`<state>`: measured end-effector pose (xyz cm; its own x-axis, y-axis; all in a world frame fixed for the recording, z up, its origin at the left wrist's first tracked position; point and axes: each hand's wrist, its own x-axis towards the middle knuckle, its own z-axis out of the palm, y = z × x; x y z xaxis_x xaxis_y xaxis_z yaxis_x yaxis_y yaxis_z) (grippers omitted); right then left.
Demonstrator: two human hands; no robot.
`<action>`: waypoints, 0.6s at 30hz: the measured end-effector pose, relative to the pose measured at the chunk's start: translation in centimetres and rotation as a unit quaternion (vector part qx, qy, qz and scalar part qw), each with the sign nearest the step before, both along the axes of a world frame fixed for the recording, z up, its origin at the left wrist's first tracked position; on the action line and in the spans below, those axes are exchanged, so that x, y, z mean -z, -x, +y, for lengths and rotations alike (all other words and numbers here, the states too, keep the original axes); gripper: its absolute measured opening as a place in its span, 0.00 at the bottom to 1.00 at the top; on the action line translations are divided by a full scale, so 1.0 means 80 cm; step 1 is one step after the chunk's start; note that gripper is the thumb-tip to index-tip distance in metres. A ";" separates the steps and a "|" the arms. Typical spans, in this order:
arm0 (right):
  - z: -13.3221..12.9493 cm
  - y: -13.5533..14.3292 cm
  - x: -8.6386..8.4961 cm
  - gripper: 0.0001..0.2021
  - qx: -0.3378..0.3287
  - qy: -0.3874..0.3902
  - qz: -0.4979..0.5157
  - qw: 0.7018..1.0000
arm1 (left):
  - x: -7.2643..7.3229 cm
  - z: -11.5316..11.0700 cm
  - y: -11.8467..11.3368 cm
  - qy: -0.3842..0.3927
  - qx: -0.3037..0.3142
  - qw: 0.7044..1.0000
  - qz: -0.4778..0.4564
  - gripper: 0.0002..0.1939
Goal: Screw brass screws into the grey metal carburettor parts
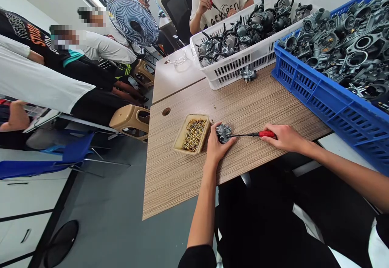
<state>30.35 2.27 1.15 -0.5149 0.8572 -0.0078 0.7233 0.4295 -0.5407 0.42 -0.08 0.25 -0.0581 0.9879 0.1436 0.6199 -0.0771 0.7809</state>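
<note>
My left hand [216,144] is wrapped round a small grey metal carburetor [224,131], which rests on the wooden table [179,185]. Between thumb and fingers, my right hand [284,137] grips the red handle of a screwdriver [266,133]. The screwdriver's dark shaft points left, and its tip meets the side of the carburetor; the exact contact point is too small to make out. Just left of my left hand sits a cream tray [176,146] filled with small brass-coloured parts.
A white crate [217,77] of carburetors with black hoses stands at the back, with a single carburetor [248,74] before it. To the right is a blue crate [319,93] heaped with carburetor bodies. Across the table a person [197,12] holds a red-handled tool. A fan [133,22] stands behind.
</note>
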 end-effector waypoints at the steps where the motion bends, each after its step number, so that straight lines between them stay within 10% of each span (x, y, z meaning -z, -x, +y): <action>1: 0.000 0.000 -0.001 0.10 0.001 0.003 0.000 1.000 | 0.000 0.000 0.000 0.000 0.000 1.000 0.002 0.38; 18: 0.000 0.001 -0.001 0.10 0.003 -0.003 -0.006 1.000 | 0.000 0.000 0.000 0.000 0.002 1.000 0.001 0.38</action>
<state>30.29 2.24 1.24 -0.5101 0.8600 -0.0088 0.7316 0.4285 -0.5303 0.43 -0.06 0.21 -0.0532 0.9883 0.1428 0.6215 -0.0792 0.7794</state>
